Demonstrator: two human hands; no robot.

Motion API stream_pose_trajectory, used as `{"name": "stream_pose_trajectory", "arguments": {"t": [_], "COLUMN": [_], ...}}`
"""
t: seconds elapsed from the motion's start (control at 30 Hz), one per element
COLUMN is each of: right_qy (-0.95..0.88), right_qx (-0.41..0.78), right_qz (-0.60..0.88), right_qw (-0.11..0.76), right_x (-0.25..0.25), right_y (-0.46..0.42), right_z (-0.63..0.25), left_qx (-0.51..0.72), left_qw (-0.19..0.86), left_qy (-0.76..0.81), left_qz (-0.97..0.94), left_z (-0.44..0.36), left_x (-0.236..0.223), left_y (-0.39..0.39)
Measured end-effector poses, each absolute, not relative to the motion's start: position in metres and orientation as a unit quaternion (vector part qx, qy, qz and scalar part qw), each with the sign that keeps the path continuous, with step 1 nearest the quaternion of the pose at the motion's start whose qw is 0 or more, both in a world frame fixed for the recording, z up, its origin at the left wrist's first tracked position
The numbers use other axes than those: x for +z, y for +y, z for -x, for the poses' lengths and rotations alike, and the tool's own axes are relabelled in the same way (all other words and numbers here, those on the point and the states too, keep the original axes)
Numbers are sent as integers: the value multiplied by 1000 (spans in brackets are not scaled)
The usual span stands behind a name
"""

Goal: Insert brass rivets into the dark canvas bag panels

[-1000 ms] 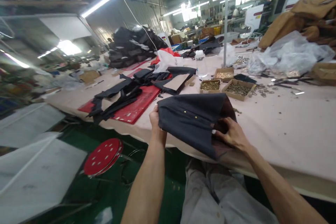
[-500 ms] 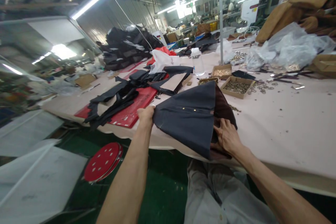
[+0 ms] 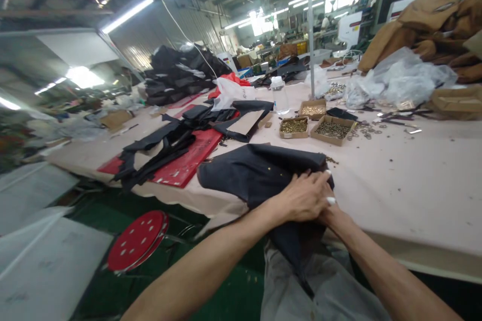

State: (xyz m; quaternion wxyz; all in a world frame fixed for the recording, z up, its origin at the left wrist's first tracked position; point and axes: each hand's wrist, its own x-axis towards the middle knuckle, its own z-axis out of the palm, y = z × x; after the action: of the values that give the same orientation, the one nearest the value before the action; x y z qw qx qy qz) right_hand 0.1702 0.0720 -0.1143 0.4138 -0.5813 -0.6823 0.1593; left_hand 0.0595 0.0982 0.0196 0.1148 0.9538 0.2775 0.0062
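Observation:
A dark navy, leather-like bag panel (image 3: 241,168) with small gold rivets lies partly on the table, bent over its front edge. One corner hangs down over my lap. My left hand (image 3: 306,195) has crossed to the panel's right end, its fingers curled over the material there. Right beside it, my right hand (image 3: 328,209) grips the same edge, its fingers largely hidden behind the left hand and the panel. White wraps show on fingertips where the hands meet.
Boxes of brass rivets (image 3: 293,128), darker rivets (image 3: 331,130) and light metal parts (image 3: 312,109) stand behind the panel. Dark offcuts (image 3: 158,148) lie on a red board (image 3: 188,160). A clear bottle (image 3: 279,95) is near a pole (image 3: 310,30); a red stool (image 3: 137,241) stands lower left.
My left hand has let go of the panel's left corner and moved right to join my right hand. The panel, held spread before, has sunk and folded onto the table edge.

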Motion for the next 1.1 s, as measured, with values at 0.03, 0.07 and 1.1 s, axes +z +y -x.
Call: {"name": "stream_pose_trajectory", "arguments": {"t": [0.03,0.07,1.1], "right_qy": [-701,-718,-733], "right_qx": [140,122,495], "right_qz": [586,593,365], "right_qw": [380,343,290], "right_x": [-112,-109,-98], "right_y": [74,76,123], "right_z": [-172,-173,-266], "left_qx": [-4,-11,189], "left_qw": [116,117,333], "left_qy": [309,331,364], "left_qz": [-944,-936,-849], "left_z": [-51,-42,16], "left_x": [17,15,-94], "left_y": [111,124,192]}}
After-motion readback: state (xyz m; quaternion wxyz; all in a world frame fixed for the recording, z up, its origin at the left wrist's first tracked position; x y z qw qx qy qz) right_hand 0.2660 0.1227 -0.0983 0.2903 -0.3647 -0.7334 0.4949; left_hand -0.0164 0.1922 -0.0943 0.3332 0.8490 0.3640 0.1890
